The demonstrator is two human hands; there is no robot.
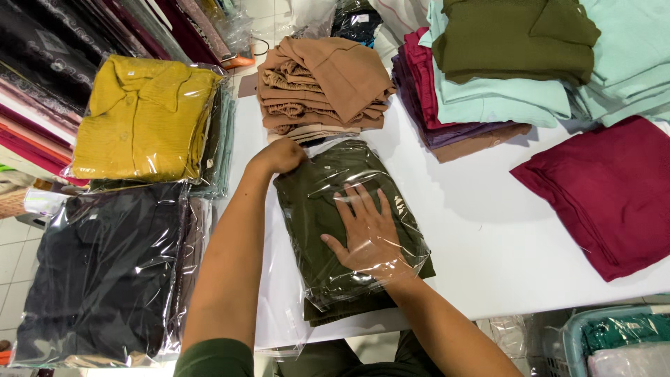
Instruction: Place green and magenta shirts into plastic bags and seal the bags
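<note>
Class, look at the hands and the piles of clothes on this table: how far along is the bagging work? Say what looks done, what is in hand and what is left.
Done: a yellow shirt and a black garment lie sealed in clear bags. In hand: the right hand is inside a clear bag on an olive garment, whose lower edge sticks out; the left hand grips the bag's far end. Left: unbagged tan pile, mint pile, maroon cloth.

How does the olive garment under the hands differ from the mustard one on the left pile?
The olive garment is only partly in its clear bag, its lower edge sticking out; the mustard garment is fully bagged. The olive one lies alone on the white table; the mustard one tops a stack. The right hand presses the olive one, the left hand grips its far end; the mustard one is untouched. Both are folded.
</note>
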